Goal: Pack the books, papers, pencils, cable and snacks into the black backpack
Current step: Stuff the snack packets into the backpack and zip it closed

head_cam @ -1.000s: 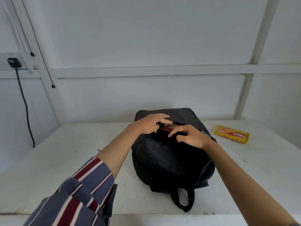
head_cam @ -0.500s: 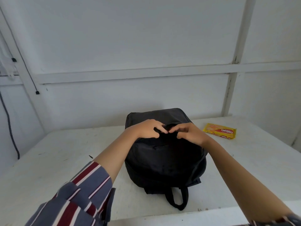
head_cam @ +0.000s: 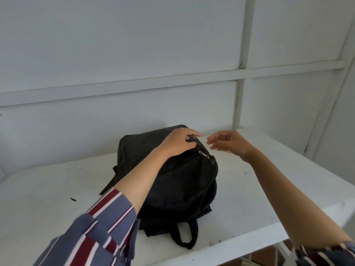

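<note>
Here the left hand [head_cam: 177, 142] pinches the backpack [head_cam: 172, 179] top, likely steadying it for zipping, while the right hand [head_cam: 228, 144] hovers just beside, fingers loose, holding nothing.

backpack [head_cam: 178, 181] contents hidden (right fingertips [head_cam: 210, 141] blurred)

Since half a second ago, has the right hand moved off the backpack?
Yes. The right hand has drawn away rightward from the backpack top, now over the white table.

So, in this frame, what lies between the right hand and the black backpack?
Nothing: in the head view only bare white table shows between the right hand and the black backpack. The left hand grips the backpack's top.
</note>
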{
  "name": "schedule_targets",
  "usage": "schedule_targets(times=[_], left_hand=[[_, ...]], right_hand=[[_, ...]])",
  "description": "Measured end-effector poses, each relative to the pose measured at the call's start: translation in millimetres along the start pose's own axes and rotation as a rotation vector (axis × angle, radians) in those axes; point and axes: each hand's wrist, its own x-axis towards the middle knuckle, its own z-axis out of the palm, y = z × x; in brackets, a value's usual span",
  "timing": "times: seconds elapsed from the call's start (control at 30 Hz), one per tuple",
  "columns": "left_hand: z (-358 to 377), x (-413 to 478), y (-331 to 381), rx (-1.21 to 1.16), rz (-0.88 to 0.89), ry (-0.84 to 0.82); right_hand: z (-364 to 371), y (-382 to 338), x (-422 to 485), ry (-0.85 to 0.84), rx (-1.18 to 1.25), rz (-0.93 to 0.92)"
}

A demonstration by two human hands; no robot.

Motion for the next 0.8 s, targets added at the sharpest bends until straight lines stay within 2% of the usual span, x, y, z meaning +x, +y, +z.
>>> schedule_targets(times=[0.3, 0.47, 0.8], left_hand=[[77.1, 96.4, 29.5, -0.098, -0.148, -0.045], [115.6, 147.3, 25.4, -0.117, -0.316, -0.115], [180.7, 190.0, -0.6, -0.095, -0.59, -0.16]], right_hand=[[-93.2, 73.9, 30.4, 0.162, -0.102, 0.188], [-128.1, 118.3, 51.2, 0.096, -0.157, 0.253], [-151.2, 179.3, 82.3, 0.109, -0.153, 0.359]])
